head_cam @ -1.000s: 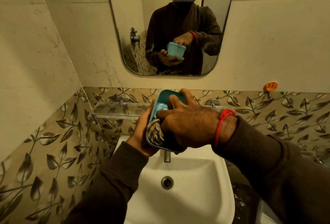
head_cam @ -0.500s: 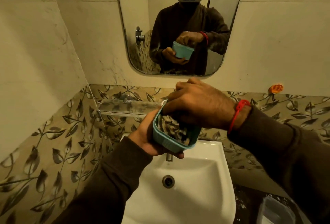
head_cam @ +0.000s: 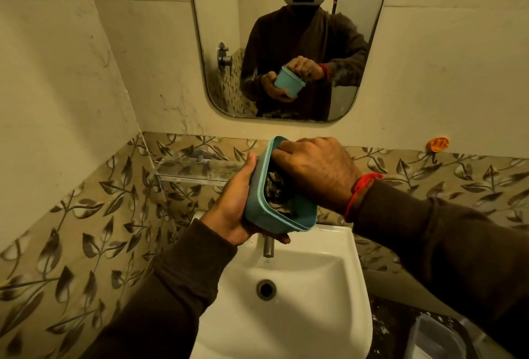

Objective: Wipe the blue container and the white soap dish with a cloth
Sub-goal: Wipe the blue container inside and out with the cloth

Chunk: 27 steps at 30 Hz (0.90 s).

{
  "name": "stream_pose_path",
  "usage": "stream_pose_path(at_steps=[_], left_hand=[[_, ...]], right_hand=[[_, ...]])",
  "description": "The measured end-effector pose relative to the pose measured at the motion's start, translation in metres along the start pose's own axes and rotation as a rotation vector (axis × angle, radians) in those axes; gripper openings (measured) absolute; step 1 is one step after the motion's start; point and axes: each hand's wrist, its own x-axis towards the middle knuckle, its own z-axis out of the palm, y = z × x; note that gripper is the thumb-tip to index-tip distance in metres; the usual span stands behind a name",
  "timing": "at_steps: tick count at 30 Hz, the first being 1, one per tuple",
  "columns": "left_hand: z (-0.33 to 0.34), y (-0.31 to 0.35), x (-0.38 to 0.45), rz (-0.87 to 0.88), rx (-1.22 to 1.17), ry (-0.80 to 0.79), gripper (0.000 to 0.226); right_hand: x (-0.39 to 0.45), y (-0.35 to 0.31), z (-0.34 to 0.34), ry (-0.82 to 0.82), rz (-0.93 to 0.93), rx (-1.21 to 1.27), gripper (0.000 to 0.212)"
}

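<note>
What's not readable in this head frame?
- Cloth: mostly hidden in the blue container under the right hand.
- Right-hand grip: fingers hidden inside the container.
- White soap dish: not identifiable.
- Tap: top hidden behind the left hand.

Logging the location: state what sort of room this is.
Most likely a home bathroom: a white washbasin with a tap, a wall mirror above it, and leaf-patterned wall tiles.
</note>
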Motion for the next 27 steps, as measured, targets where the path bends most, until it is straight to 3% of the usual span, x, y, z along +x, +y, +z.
stream_pose_path(at_steps=[9, 12, 16, 18, 22, 25, 27], left_hand=[[0.003, -0.01, 0.005, 0.209, 0.083, 0.13, 0.057], [0.001, -0.005, 0.006, 0.295, 0.114, 0.217, 0.065], [0.002, 0.001, 0.005, 0.352, 0.107, 0.286, 0.076], [0.002, -0.001, 0.005, 0.36, 0.125, 0.291, 0.076], [0.002, -0.003, 0.005, 0.406, 0.154, 0.312, 0.072], [0.002, 0.001, 0.003, 0.39, 0.072, 0.236, 0.07], [0.002, 0.007, 0.001, 0.306, -0.052, 0.153, 0.071]], right_hand=[[0.0, -0.003, -0.005, -0.144, 0.098, 0.024, 0.032], [-0.006, -0.013, -0.006, -0.22, 0.064, 0.133, 0.031], [-0.01, -0.025, -0.004, -0.182, 0.002, 0.177, 0.029], [-0.009, -0.023, -0.005, -0.257, 0.036, 0.22, 0.028], [-0.005, -0.017, -0.009, -0.435, 0.115, 0.444, 0.005], [0.002, -0.009, -0.014, -0.485, 0.161, 0.732, 0.021], [0.005, -0.001, -0.019, -0.461, 0.23, 0.948, 0.018]])
